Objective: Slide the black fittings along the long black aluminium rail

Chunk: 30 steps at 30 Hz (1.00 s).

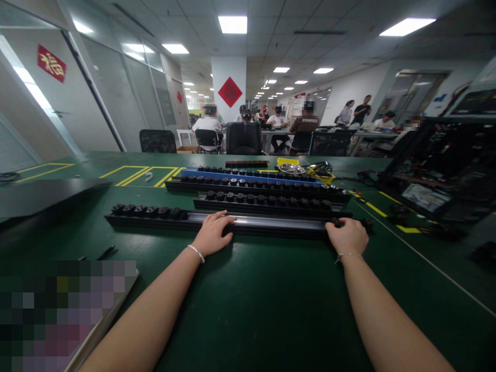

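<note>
A long black rail with a shiny empty channel lies across the green table in front of me. Several black socket modules fill its left end. My left hand rests on the rail's near edge, fingers curled over it, about the middle. My right hand is closed round the rail near its right end, beside a couple of black modules. Both wrists wear thin bracelets.
Three more rails filled with black sockets lie behind, one on a blue strip. A metal bowl and cables sit beyond. Dark equipment stands right, a black panel left. People sit at desks far back.
</note>
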Tool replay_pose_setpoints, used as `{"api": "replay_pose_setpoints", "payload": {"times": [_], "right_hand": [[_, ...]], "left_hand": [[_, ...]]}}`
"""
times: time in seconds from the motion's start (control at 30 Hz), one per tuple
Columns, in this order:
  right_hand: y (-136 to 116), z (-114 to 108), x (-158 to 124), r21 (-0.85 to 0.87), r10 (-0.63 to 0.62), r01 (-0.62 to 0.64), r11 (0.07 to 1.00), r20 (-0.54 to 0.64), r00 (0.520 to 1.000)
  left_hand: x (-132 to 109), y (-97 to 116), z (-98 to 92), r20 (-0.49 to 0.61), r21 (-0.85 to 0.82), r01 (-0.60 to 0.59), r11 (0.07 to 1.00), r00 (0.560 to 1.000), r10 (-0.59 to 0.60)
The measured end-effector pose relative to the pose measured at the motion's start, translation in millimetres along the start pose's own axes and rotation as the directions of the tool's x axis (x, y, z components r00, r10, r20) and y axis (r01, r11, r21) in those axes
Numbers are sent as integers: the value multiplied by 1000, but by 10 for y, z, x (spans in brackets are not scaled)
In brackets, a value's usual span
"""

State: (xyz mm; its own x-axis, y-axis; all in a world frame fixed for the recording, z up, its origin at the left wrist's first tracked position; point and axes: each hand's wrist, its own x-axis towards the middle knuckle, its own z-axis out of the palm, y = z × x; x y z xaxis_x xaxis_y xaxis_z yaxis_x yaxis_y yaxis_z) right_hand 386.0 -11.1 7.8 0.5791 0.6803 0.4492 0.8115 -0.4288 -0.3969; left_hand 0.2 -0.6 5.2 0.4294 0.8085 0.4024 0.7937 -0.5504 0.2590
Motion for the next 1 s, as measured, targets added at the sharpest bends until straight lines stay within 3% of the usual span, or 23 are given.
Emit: {"api": "replay_pose_setpoints", "payload": {"times": [0.5,1.0], "right_hand": [[141,-4,68,-17,75,-76,997,-25,997],[293,21,157,80,159,-160,984,8,987]], "left_hand": [[-4,-17,19,-2,17,-15,1000,1000,15],[2,1,5,10,7,12,1000,1000,-12]]}}
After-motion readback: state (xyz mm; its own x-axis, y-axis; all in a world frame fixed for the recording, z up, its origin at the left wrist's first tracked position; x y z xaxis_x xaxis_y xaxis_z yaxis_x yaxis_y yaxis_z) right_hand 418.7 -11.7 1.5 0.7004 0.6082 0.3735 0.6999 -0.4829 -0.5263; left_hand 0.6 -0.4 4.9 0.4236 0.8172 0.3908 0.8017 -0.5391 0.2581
